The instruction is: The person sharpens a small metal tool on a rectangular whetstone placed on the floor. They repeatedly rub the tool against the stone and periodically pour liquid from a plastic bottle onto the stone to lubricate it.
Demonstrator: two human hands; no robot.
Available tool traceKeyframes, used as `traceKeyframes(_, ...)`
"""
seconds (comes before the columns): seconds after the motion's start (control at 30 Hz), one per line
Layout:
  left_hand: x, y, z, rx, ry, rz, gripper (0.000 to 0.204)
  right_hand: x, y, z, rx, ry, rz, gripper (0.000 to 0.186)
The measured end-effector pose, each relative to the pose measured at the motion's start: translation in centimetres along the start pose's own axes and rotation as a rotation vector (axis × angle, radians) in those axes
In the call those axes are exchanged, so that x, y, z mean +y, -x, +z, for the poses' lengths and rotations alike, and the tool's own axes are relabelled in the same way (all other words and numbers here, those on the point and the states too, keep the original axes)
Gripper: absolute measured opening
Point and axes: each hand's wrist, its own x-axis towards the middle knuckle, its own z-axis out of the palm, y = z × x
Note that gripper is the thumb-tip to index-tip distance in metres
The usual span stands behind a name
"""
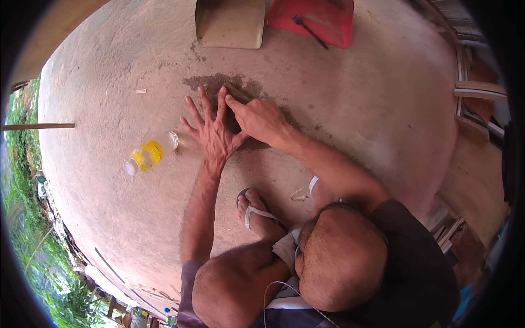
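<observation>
My left hand point(214, 131) lies flat with its fingers spread, the fingertips over the wet patch point(199, 81) on the concrete floor. Against its index finger and thumb rests my right hand point(261, 119), closed with the fingers curled under. What the right hand grips is hidden. A dark, flat piece point(234, 121) shows in the gap between the two hands; its kind cannot be made out. To the left of my left wrist, a clear plastic bottle point(149, 155) with a yellow label lies on its side.
Beyond my hands are a beige dustpan point(229, 24) and a red dustpan point(334, 24) with a dark, thin-handled tool point(310, 33) on it. My sandalled foot point(258, 214) is close behind my hands. Wooden pieces point(451, 232) lie at the right; greenery borders the left edge.
</observation>
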Motion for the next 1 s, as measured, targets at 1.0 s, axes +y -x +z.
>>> traceKeyframes(1.0,-0.4,-0.5,-0.5,-0.059,-0.1,0.047,0.141,1.2,0.8,0.4,-0.005,-0.078,-0.007,0.056)
